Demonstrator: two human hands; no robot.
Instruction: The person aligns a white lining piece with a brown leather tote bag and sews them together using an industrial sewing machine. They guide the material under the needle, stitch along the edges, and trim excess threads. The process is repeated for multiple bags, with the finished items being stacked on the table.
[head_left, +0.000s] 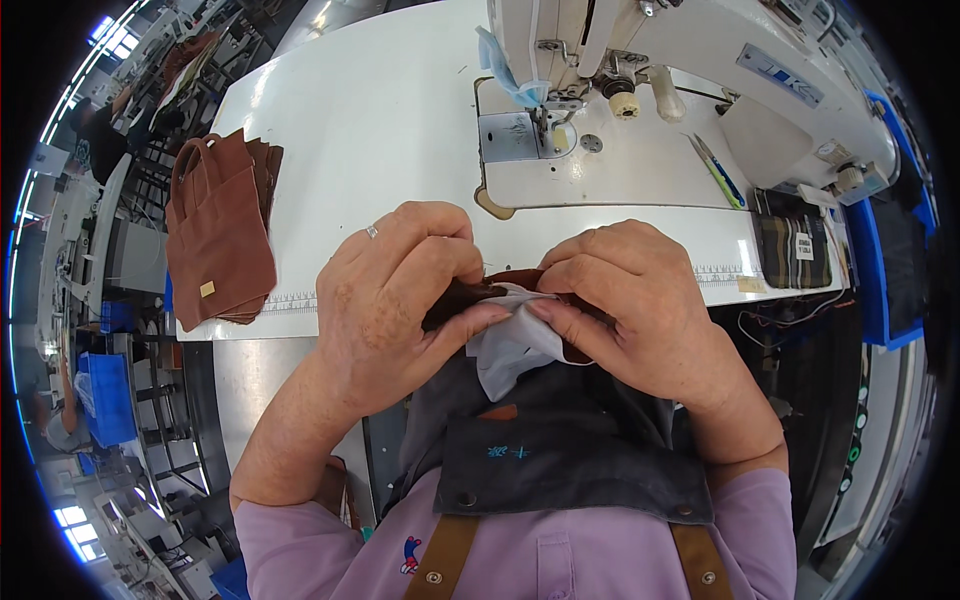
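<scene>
Left hand (400,300) and right hand (630,300) both pinch a small brown leather piece (500,285) with white lining (510,345), held at chest height, thumbs pressing its edge flat. Stack of brown leather pieces (220,235) lies left on the white table (380,110), within reach of the sewing machine (640,60).

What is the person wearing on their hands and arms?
The left hand has a thin silver ring on one finger. The right hand wears nothing. Both forearms are bare, with lilac sleeves pushed up near the elbows. No gloves.
</scene>
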